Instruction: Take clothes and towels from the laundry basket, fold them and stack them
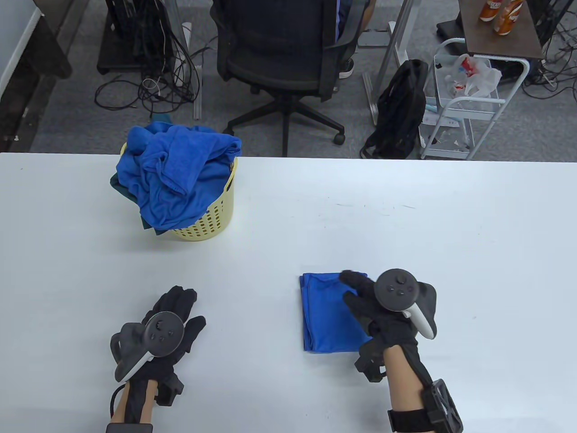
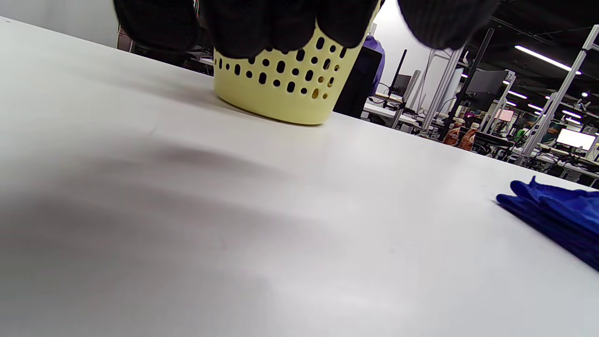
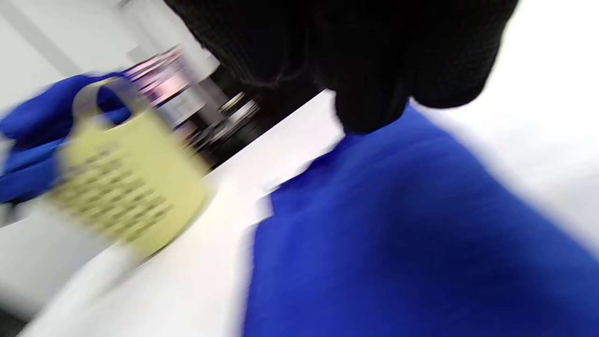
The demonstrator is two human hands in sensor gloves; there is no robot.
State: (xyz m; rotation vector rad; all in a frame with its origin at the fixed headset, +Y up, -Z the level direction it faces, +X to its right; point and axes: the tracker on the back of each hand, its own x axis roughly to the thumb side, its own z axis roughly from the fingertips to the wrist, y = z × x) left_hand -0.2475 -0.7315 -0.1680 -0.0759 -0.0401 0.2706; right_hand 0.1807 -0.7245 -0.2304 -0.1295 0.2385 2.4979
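A folded blue towel [image 1: 327, 311] lies flat on the white table [image 1: 405, 225], front right of middle. My right hand [image 1: 360, 293] rests on its right part with fingers spread flat over the cloth; the right wrist view is blurred and shows the towel [image 3: 398, 234] under the fingers [image 3: 365, 84]. My left hand [image 1: 180, 311] is open and empty, low over the bare table at the front left. A yellow perforated laundry basket [image 1: 212, 221] stands at the back left, heaped with crumpled blue towels [image 1: 176, 171]. The basket also shows in the left wrist view [image 2: 285, 84].
Behind the table's far edge stand an office chair [image 1: 284, 49], a black backpack [image 1: 401, 108] and a white wire cart [image 1: 464, 103]. The folded towel's edge shows at the right of the left wrist view [image 2: 557, 215].
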